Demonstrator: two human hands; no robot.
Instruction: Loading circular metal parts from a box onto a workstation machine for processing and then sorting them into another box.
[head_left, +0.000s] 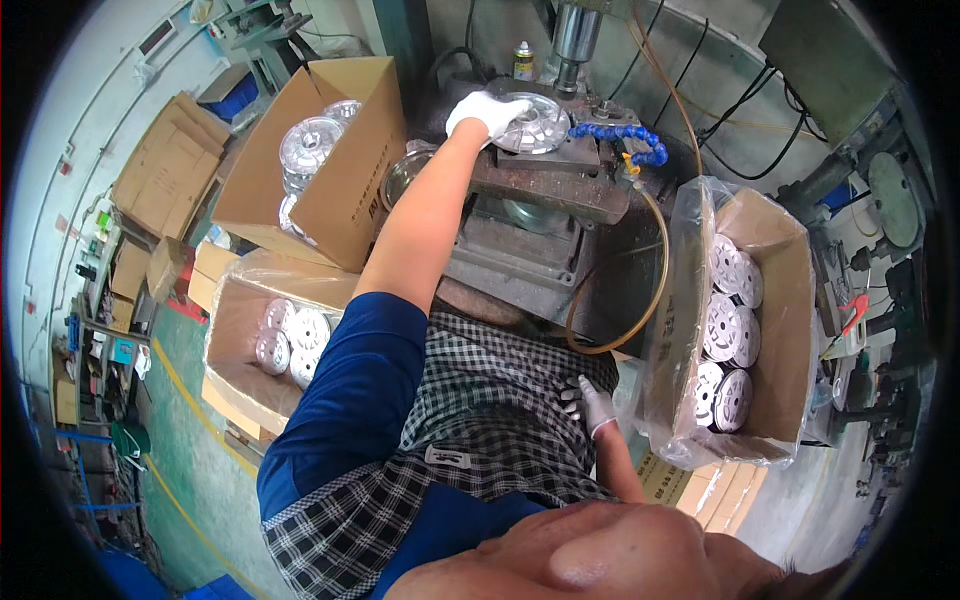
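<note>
My left hand, in a white glove, reaches forward to the machine and grips the left rim of a round cast-metal disc. The disc lies flat on the machine's raised block, below a metal spindle. A blue jointed coolant hose curves in close to the disc's right side. My right hand, gloved too, hangs low beside the checkered apron; its fingers are apart and nothing shows in them.
An open carton of metal discs stands left of the machine. Nearer is a plastic-lined carton with several discs. Another lined carton at the right holds stacked discs. A clear hose loops before the machine. A spray can stands behind.
</note>
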